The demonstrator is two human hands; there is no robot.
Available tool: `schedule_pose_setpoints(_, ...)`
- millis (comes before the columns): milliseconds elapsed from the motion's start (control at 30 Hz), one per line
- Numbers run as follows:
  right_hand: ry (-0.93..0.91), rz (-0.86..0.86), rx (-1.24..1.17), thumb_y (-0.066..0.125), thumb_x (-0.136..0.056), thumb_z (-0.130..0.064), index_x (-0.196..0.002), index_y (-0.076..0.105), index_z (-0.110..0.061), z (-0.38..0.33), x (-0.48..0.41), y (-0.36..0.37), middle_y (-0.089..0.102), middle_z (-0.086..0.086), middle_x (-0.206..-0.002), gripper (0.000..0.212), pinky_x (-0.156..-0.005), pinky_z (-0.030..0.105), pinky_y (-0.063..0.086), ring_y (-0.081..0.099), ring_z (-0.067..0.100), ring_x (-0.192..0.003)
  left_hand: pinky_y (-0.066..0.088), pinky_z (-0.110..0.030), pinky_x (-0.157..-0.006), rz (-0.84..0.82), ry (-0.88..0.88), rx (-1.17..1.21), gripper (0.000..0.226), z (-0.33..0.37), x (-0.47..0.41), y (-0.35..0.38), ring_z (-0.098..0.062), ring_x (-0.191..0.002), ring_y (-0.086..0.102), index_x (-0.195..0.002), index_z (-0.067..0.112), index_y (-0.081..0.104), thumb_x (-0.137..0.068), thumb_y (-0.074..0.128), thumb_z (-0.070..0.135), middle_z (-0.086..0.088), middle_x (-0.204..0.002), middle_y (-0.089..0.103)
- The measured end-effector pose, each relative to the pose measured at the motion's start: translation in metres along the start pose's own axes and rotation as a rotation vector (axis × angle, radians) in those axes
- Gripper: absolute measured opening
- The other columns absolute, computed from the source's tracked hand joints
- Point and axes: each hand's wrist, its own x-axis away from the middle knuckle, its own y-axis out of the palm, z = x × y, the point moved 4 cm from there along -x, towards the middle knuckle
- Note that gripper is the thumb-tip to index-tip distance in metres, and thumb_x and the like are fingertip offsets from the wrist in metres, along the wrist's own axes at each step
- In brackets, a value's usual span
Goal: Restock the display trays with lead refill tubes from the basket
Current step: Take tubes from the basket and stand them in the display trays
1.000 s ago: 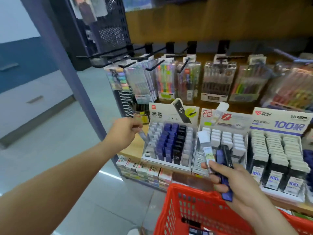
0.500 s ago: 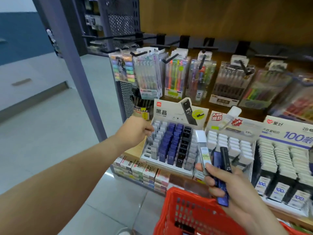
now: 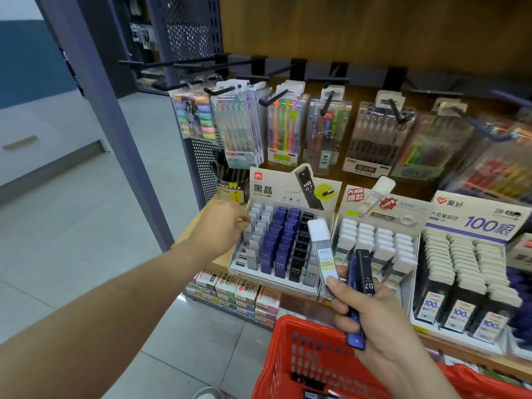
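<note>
a wooden shelf point(image 3: 475, 359) is seen carrying three display trays side by side, below hooks hung with pen packs. a red basket point(image 3: 316, 355) is seen low in front of it, on the right. the left tray point(image 3: 276, 279) is filled with columns of grey, blue and black tubes. the middle tray point(image 3: 403, 211) is stocked with white-capped ones, and the right tray point(image 3: 475, 223) with packs marked 100.

the left hand point(image 3: 218, 228) is stretched to the grey column point(image 3: 256, 226) at the left tray's outer edge. its fingertips are turned away, so it cannot be told whether a tube is pinched between them. the right hand point(image 3: 377, 321) is clenched round three lead refill tubes fanned above the basket: a clear white-capped tube point(image 3: 322, 249), a blue tube point(image 3: 355, 338) and a black tube point(image 3: 364, 272).

the step in hand is judged to be the seating of a grey tube in its column. next, one tube would have to be drawn from the fan in the right hand. it would be matched by colour to its column, or to the middle tray for the white-capped one, then slid upright into a free slot.
</note>
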Motion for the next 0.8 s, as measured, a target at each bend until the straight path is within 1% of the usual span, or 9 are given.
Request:
schedule_pose_setpoints(100,-0.01,0.023,-0.008,0.062,-0.087,0.004,-0.098,0.06,-0.004,-0.001,0.002,0.001,0.049,0.002,-0.055,0.015,-0.035,0.019,0.027,0.037,0.01,-0.043,0.037,-0.022,-0.077,0.037,-0.04,0.065,0.014,0.009,-0.001,-0.013,-0.014,-0.091,0.053,-0.095,0.018,0.074,-0.091,0.061,0.016,0.004,-0.094,0.064)
schedule_pose_setpoints(167,-0.028,0.023,-0.01,0.062,-0.087,0.005,-0.098,0.06,-0.003,-0.002,0.003,0.0,0.048,0.002,-0.057,0.014,-0.035,0.019,0.027,0.037,0.009,-0.043,0.045,-0.022,-0.071,-0.023,-0.173,0.45,0.015,0.026,0.003,-0.024,-0.008,-0.076,0.056,-0.099,0.017,0.073,-0.093,0.06,0.017,0.004,-0.087,0.067)
schedule_pose_setpoints(233,-0.047,0.018,0.001,0.063,-0.087,0.005,-0.098,0.06,-0.003,-0.004,0.004,0.0,0.049,0.001,-0.057,0.014,-0.035,0.019,0.026,0.036,0.009,-0.043,0.054,-0.025,-0.066,-0.237,-0.266,0.951,0.019,0.054,0.011,-0.032,-0.012,-0.069,0.059,-0.104,0.015,0.071,-0.094,0.057,0.023,-0.006,-0.087,0.071)
schedule_pose_setpoints(300,-0.066,0.016,0.028,0.064,-0.086,0.005,-0.098,0.06,-0.002,-0.006,0.006,-0.001,0.05,-0.001,-0.055,0.014,-0.036,0.019,0.026,0.035,0.009,-0.043,0.056,-0.026,-0.064,-0.408,-0.235,1.095,0.023,0.08,0.018,-0.039,-0.017,-0.066,0.06,-0.109,0.014,0.068,-0.093,0.057,0.025,-0.01,-0.087,0.072)
schedule_pose_setpoints(433,-0.103,0.014,0.126,0.069,-0.084,-0.001,-0.096,0.062,-0.004,-0.011,0.01,-0.005,0.05,0.0,-0.055,0.014,-0.037,0.021,0.023,0.033,0.01,-0.043,0.057,-0.026,-0.06,-0.484,-0.156,1.048,0.023,0.108,0.026,-0.038,-0.018,-0.061,0.064,-0.109,0.005,0.062,-0.086,0.064,0.002,-0.01,-0.076,0.067)
schedule_pose_setpoints(500,-0.045,0.057,0.137,0.069,-0.088,-0.01,-0.102,0.064,-0.008,-0.011,0.01,-0.012,0.052,0.004,-0.066,0.014,-0.039,0.023,0.025,0.036,0.011,-0.045,0.058,-0.027,-0.059,-0.489,-0.154,1.021,0.02,0.11,0.025,-0.035,-0.019,-0.06,0.065,-0.103,0.002,0.061,-0.085,0.064,-0.005,-0.014,-0.077,0.067)
schedule_pose_setpoints(567,0.059,0.092,0.028,0.061,-0.094,-0.009,-0.108,0.065,-0.006,-0.01,0.01,-0.023,0.055,0.011,-0.078,0.016,-0.038,0.023,0.027,0.038,0.013,-0.047,0.058,-0.028,-0.059,-0.456,-0.152,0.994,0.016,0.109,0.022,-0.033,-0.02,-0.06,0.064,-0.098,0.003,0.061,-0.086,0.062,-0.006,-0.014,-0.077,0.066)
schedule_pose_setpoints(700,0.162,0.043,-0.275,0.044,-0.086,0.01,-0.115,0.061,0.008,-0.012,0.017,-0.046,0.058,0.016,-0.082,0.033,-0.036,0.02,0.034,0.042,0.013,-0.049,0.057,-0.028,-0.065,-0.323,-0.063,0.836,0.019,0.115,0.009,-0.029,-0.015,-0.059,0.062,-0.094,0.014,0.063,-0.091,0.056,-0.003,-0.005,-0.077,0.065)
schedule_pose_setpoints(800,0.189,0.016,-0.348,0.055,-0.077,0.009,-0.114,0.065,0.008,-0.016,0.027,-0.067,0.062,0.018,-0.082,0.039,-0.046,0.023,0.051,0.056,0.019,-0.057,0.058,-0.03,-0.068,-0.239,-0.001,0.731,0.023,0.129,0.001,-0.022,-0.012,-0.058,0.064,-0.094,0.023,0.063,-0.089,0.062,0.001,-0.003,-0.079,0.065)
